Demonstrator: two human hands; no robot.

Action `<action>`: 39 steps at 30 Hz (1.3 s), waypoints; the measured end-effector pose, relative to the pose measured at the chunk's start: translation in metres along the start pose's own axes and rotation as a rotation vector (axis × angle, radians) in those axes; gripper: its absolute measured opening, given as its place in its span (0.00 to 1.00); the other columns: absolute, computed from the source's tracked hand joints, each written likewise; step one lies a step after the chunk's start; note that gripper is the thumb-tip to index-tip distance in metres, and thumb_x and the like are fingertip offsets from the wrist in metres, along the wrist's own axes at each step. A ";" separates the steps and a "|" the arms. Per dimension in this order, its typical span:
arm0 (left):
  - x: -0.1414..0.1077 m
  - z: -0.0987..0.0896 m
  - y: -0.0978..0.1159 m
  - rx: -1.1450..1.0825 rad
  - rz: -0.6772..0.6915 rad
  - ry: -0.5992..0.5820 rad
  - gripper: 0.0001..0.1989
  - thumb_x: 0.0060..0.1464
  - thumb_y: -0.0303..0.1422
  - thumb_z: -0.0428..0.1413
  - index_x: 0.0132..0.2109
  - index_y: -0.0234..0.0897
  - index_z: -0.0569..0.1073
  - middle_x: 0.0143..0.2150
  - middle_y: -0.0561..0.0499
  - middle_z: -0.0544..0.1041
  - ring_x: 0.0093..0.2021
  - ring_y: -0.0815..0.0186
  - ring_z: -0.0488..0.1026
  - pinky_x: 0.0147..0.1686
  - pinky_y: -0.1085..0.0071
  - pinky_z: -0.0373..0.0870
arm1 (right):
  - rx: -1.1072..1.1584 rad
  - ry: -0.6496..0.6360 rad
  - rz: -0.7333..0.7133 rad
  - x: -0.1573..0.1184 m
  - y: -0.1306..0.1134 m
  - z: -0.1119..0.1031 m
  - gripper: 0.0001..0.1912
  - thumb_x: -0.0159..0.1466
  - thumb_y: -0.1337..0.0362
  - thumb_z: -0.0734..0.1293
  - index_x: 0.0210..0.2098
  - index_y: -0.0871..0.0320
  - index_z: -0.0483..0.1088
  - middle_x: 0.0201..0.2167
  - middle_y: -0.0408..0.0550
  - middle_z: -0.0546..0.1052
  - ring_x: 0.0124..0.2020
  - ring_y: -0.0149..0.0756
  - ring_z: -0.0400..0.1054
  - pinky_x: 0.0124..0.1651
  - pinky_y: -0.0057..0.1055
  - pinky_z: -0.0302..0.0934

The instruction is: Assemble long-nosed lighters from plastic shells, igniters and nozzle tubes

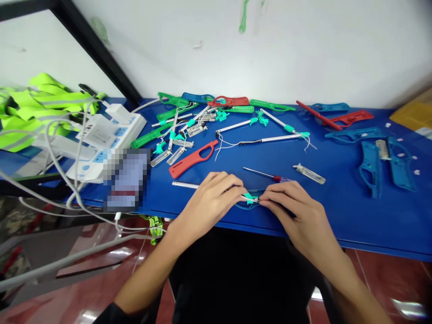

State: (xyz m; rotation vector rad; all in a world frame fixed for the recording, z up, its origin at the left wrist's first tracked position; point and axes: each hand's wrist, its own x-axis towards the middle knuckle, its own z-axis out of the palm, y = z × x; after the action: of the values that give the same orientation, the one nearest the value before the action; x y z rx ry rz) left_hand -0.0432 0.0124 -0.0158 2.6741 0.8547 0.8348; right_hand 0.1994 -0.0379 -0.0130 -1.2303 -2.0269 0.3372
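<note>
Near the table's front edge, my left hand is closed on a partly assembled gas lighter, whose metal tube sticks out to the left. Between my hands show its teal trigger piece, white wires and part of a blue casing. My right hand pinches the right end of this assembly; the exact part in its fingertips is hidden. Just behind the right hand lies a screwdriver with a red and clear handle. Farther right rests a clear fuel tank.
Behind lie several lighter tubes with wires, a red casing half and green casing halves. Blue casing halves lie at the right. A power strip with cables and a phone occupy the left, near yellow reflective straps.
</note>
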 end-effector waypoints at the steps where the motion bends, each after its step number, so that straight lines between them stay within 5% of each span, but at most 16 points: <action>1: 0.000 0.000 0.000 0.004 0.001 -0.004 0.07 0.76 0.31 0.56 0.52 0.35 0.78 0.50 0.46 0.81 0.46 0.62 0.73 0.49 0.62 0.66 | 0.004 -0.004 0.001 0.000 0.000 0.000 0.05 0.75 0.69 0.69 0.45 0.54 0.79 0.44 0.47 0.82 0.46 0.39 0.74 0.52 0.37 0.70; 23: 0.001 -0.002 0.000 0.042 0.006 -0.050 0.09 0.76 0.36 0.55 0.51 0.35 0.76 0.50 0.46 0.82 0.46 0.60 0.73 0.50 0.61 0.66 | 0.049 -0.053 0.082 -0.002 0.003 -0.001 0.07 0.77 0.64 0.67 0.43 0.51 0.79 0.46 0.49 0.84 0.47 0.43 0.79 0.60 0.49 0.70; 39: -0.002 -0.001 -0.007 -0.192 -0.021 -0.072 0.07 0.76 0.33 0.56 0.51 0.39 0.78 0.51 0.48 0.83 0.50 0.63 0.77 0.52 0.62 0.68 | 0.173 -0.135 0.109 -0.002 0.012 -0.012 0.11 0.78 0.64 0.65 0.48 0.49 0.82 0.49 0.47 0.85 0.51 0.42 0.81 0.64 0.47 0.71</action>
State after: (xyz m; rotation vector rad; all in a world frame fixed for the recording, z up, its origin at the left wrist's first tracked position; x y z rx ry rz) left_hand -0.0484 0.0166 -0.0180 2.5081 0.7440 0.7690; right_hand 0.2159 -0.0351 -0.0121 -1.2407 -2.0002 0.6500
